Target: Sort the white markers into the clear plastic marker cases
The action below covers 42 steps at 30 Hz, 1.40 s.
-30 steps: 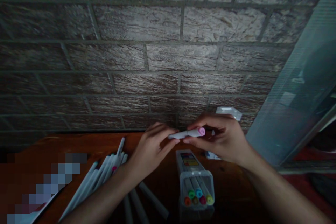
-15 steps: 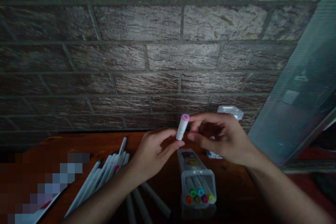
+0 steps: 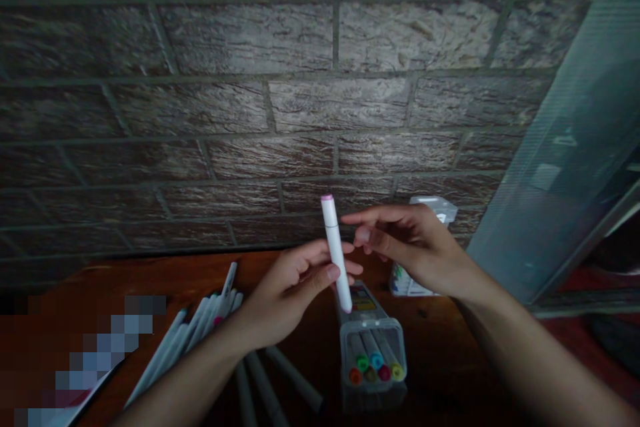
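A white marker with pink ends stands nearly upright, leaning slightly left at its top. My left hand grips it between thumb and fingers around its lower half. Just right of the marker is my right hand, holding nothing, with its index finger stretched toward the marker and the other fingers curled apart from it. Below them a clear plastic case lies on its side, its end facing me. Inside are several markers with orange, green, blue, red and yellow ends.
Several white markers lie in a bunch on the wooden table at left, and more lie near its front. Behind my right hand stands another clear container. A brick wall rises behind, with a translucent panel at right.
The marker has swung from tilted, with its pink end toward me, to nearly upright, showing its full length in my left hand. My right hand has drawn slightly left, its index finger extended.
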Available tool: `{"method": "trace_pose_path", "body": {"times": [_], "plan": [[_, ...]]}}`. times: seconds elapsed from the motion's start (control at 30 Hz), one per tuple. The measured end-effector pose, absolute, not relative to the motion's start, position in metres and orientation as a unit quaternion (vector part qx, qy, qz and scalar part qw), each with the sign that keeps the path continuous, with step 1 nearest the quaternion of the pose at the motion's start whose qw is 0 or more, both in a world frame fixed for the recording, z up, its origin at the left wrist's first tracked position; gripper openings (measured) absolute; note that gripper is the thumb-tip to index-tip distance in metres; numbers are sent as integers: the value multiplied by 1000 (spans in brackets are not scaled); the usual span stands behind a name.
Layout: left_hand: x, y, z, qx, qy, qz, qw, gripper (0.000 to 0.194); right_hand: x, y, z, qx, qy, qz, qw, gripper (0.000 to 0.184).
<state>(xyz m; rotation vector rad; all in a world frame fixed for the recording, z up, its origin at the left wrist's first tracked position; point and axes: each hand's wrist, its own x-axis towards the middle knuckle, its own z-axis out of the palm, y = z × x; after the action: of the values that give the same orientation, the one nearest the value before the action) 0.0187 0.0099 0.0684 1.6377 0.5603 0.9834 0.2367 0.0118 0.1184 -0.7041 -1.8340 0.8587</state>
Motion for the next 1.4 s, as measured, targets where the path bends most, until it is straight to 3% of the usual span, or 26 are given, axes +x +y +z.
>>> {"method": "trace_pose_path", "body": {"times": [0.4,0.57,0.73,0.83,1.1,1.23,1.4], "plan": [[17,5,65,698,176,366,590,31,235,14,113,-237,-765,393,452,20],[18,11,63,769,226,391,452,22,235,10,113,-227,-761,410,448,18],[13,20,57,843,263,423,205,23,233,6,113,-218,-820,279,450,19],[11,21,57,860,261,420,129,22,233,6,112,-189,-849,225,440,22],[12,19,59,857,241,453,57,14,232,6,109,-136,-871,124,456,23],[8,22,59,840,226,493,25,18,228,1,109,-122,-874,108,457,26],[7,21,60,825,208,523,59,28,227,-2,112,-155,-866,94,465,45]]}}
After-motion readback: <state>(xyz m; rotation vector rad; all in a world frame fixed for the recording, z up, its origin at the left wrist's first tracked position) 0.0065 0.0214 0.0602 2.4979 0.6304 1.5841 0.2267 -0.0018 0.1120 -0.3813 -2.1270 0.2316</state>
